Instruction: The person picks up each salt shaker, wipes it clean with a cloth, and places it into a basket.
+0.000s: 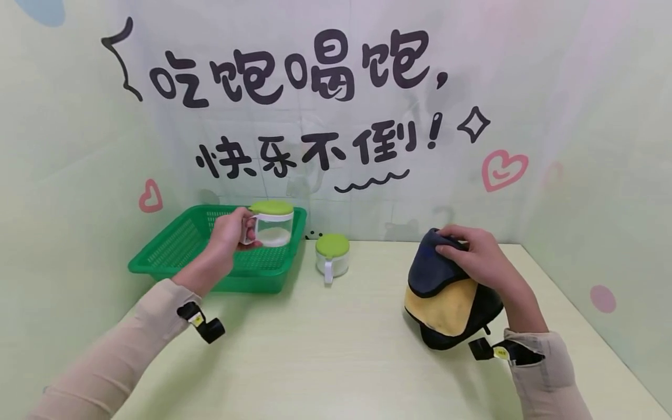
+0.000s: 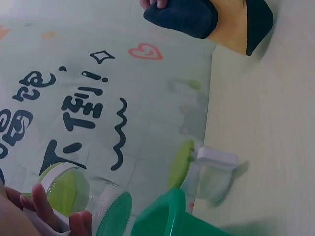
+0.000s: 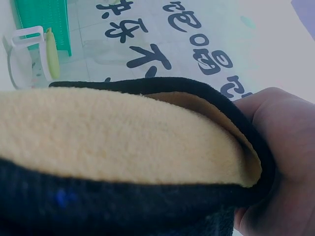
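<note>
By its white handle, my left hand [image 1: 231,230] grips a clear seasoning jar [image 1: 274,229] with a green lid, held above the right part of a green plastic basket [image 1: 247,284]. In the left wrist view the same jar [image 2: 88,196] is tipped on its side by the camera's angle. My right hand [image 1: 480,254] pinches the top of a folded cleaning cloth [image 1: 438,309], dark blue and yellow with black edging. The cloth hangs over the table's right side; its plush yellow face [image 3: 98,135] fills much of the right wrist view.
A second seasoning jar [image 1: 332,256] with a green lid stands upright on the pale table [image 1: 325,356], right of the basket, its handle toward me. Behind the table hangs a white printed backdrop [image 1: 315,116] with black writing. Light walls flank both sides.
</note>
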Motion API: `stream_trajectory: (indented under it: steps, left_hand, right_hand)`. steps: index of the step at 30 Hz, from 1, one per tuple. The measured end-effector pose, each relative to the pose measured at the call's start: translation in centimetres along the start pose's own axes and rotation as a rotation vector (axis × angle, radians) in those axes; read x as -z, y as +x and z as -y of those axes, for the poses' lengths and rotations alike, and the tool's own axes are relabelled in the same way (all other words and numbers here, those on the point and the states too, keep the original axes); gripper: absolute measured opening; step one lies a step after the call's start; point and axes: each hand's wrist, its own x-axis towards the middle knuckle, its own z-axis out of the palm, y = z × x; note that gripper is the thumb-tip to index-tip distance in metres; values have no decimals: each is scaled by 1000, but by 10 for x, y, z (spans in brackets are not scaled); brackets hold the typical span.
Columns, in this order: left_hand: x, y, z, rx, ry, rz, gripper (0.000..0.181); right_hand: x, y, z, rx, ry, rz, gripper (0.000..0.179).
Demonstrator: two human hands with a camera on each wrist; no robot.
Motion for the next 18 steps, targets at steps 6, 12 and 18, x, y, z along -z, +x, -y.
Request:
stream_trajectory:
  steps: [6,12,18]
  left_hand:
    - [26,26,2,80,22,49,30]
    - [49,58,4,151,129,75,17]
    - [58,81,6,193,219,80,20]
  right_hand:
    - [0,0,0,-7,-5,9,23]
    - [0,3,0,-5,-2,12,24]
    - [0,2,-2,-19,2,20,24]
